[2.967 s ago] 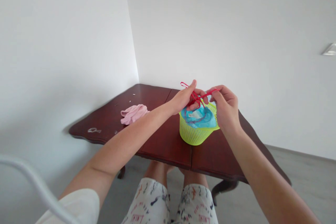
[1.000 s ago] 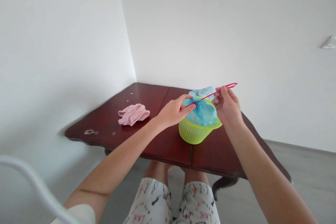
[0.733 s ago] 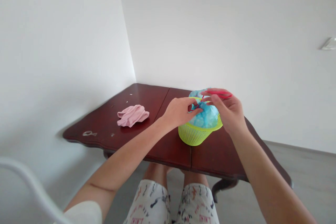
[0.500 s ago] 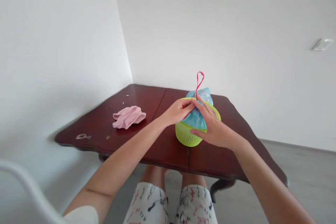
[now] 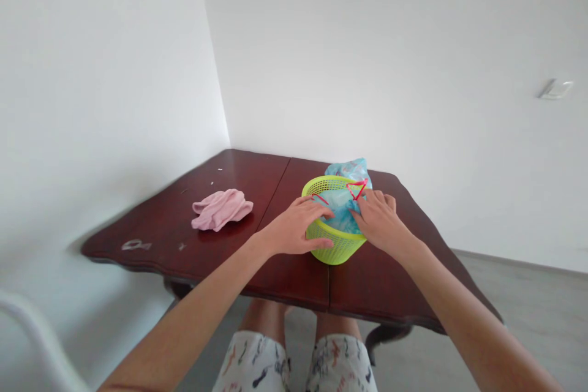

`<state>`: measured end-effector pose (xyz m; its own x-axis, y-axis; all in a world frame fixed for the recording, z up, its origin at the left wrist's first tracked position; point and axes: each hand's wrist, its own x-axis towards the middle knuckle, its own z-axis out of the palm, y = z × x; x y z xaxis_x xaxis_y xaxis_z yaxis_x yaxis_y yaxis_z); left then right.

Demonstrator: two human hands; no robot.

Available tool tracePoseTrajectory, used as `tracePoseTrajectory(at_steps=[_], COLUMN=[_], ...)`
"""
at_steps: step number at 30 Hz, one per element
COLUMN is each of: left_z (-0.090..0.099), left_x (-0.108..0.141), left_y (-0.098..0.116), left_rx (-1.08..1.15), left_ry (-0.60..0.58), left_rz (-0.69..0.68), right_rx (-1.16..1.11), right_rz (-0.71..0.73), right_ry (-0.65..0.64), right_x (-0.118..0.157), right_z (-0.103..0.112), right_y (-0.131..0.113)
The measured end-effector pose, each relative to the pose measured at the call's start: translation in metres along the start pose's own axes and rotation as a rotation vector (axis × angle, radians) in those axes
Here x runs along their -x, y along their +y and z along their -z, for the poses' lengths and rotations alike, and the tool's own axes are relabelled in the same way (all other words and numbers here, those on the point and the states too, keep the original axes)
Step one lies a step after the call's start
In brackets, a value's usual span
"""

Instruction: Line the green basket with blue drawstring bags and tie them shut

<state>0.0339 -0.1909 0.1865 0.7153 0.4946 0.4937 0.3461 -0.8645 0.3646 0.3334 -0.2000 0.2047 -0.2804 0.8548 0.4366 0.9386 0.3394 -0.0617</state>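
Note:
A lime-green plastic mesh basket (image 5: pixel 333 246) stands tilted on the table, its rim raised toward the far side. A crumpled light-blue plastic bag (image 5: pixel 346 170) fills it and bulges past the far rim. A thin red cord (image 5: pixel 357 190) lies in a small loop on the bag. My left hand (image 5: pixel 296 226) clasps the basket's near left wall. My right hand (image 5: pixel 379 220) closes over the right rim, with its fingers on the bag and basket.
The dark polished wooden table (image 5: pixel 184 239) has a centre seam and a scalloped edge. A crumpled pink cloth (image 5: pixel 222 209) lies left of the basket. White walls meet behind the table. My patterned shorts show below it, and a white curved chair part (image 5: pixel 37 343) sits at lower left.
The red loop no longer stands upright and now lies on the bag. My hands have dropped from the bag's top to the basket's sides, and the basket has tipped.

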Motion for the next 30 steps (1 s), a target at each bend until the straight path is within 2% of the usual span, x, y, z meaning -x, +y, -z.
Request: tracePoseTrajectory(at_steps=[2,5,8,10,13,16,21,26,28,30], left_z=[-0.009,-0.019,-0.025,-0.026,-0.026,-0.024,-0.024,-0.028,-0.029,-0.032], left_x=[0.004,0.006,0.007,0.008,0.010,0.014,0.023,0.031,0.033,0.035], left_y=[-0.003,-0.006,-0.007,-0.006,-0.005,-0.003,0.001,0.002,0.002,0.003], left_rx=[-0.035,-0.069,-0.073,-0.077,-0.099,-0.109,-0.139,-0.168,-0.157,-0.155], left_ry=[-0.013,0.014,0.055,0.075,0.070,0.055,0.078,0.112,0.130,0.164], left_rz=[-0.003,0.016,0.036,0.046,0.064,0.061,0.001,-0.012,-0.020,-0.023], right_rx=[0.088,0.027,-0.069,-0.082,-0.040,-0.024,-0.135,-0.582,-0.788,-0.952], right_rz=[0.029,0.140,0.229,0.234,0.226,0.215,0.206,0.155,0.056,-0.128], right_ry=[-0.024,-0.090,-0.376,-0.547,-0.625,-0.612,-0.559,-0.356,-0.260,-0.147], right_x=[-0.004,-0.019,-0.037,-0.046,-0.051,-0.049,-0.052,-0.059,-0.059,-0.057], right_z=[0.001,0.003,-0.001,-0.005,-0.012,-0.016,-0.016,-0.006,0.001,0.009], right_y=[-0.003,-0.011,-0.013,-0.012,-0.010,-0.011,-0.013,-0.006,-0.003,-0.001])
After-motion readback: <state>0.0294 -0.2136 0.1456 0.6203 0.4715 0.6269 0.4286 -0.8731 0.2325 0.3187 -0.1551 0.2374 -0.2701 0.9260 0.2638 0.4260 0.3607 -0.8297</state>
